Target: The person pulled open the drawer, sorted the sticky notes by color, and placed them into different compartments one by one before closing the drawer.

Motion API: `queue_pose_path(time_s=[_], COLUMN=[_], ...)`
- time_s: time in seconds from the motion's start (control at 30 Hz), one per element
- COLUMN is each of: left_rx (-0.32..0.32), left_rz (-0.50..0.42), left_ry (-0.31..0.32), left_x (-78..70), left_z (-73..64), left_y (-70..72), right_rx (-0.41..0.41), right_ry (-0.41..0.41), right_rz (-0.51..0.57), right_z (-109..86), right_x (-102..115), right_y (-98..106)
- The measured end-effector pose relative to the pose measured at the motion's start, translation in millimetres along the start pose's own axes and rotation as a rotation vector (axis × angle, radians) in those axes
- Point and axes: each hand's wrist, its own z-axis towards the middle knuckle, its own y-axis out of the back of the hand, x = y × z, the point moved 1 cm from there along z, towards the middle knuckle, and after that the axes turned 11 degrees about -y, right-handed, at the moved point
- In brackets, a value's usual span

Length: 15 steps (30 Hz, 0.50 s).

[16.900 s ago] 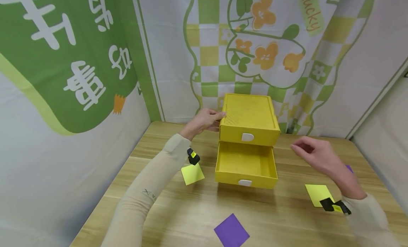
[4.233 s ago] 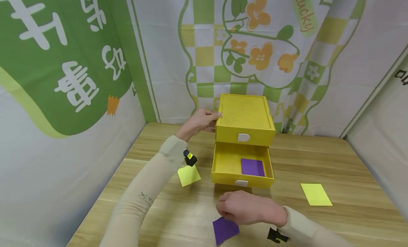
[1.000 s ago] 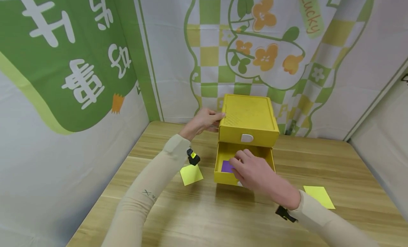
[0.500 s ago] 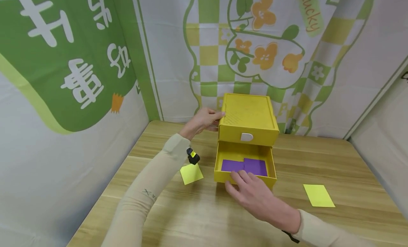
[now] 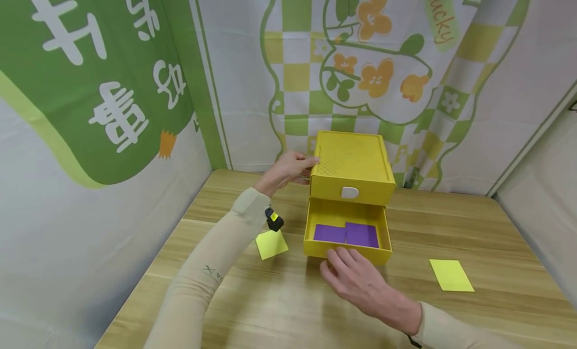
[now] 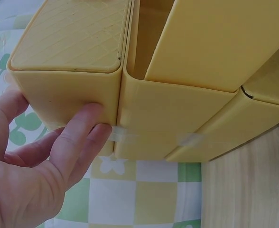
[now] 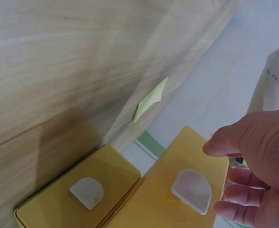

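A yellow drawer cabinet (image 5: 353, 156) stands at the back with its middle drawer (image 5: 333, 216) pulled out. Two purple paper squares lie side by side in it, one to the left (image 5: 329, 234) and one to the right (image 5: 362, 235). My left hand (image 5: 290, 169) steadies the cabinet, thumb at the top edge and fingers pressed on the side, as the left wrist view also shows. My right hand (image 5: 360, 281) is at the drawer's front, its fingers loosely bent and holding nothing. In the right wrist view the fingers sit beside the drawer front's white handle (image 7: 192, 190); contact is unclear.
One yellow paper square (image 5: 271, 244) lies left of the cabinet beneath my left wrist. Another yellow square (image 5: 452, 275) lies on the wooden table (image 5: 252, 314) to the right. The bottom drawer (image 7: 118, 166) is closed. A patterned curtain (image 5: 297, 73) hangs close behind.
Earlier the drawer held no paper; both purple squares now lie inside. Over the last second my right hand has drawn back from inside the drawer to its front. The left hand stays put.
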Motion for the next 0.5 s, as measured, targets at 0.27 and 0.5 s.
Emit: queue_pose_path(time_s=[0.27, 0.5], left_rx=[0.010, 0.009], left_rz=[-0.001, 0.004], left_ry=[0.022, 0.011], left_x=[-0.4, -2.5], left_z=[-0.1, -0.6], left_y=[0.7, -0.4], right_rx=[0.023, 0.005], right_ry=[-0.003, -0.031], right_rz=[-0.021, -0.037], right_z=[-5.5, -7.8], right_x=[-0.6, -2.0], right_y=[-6.9, -9.2])
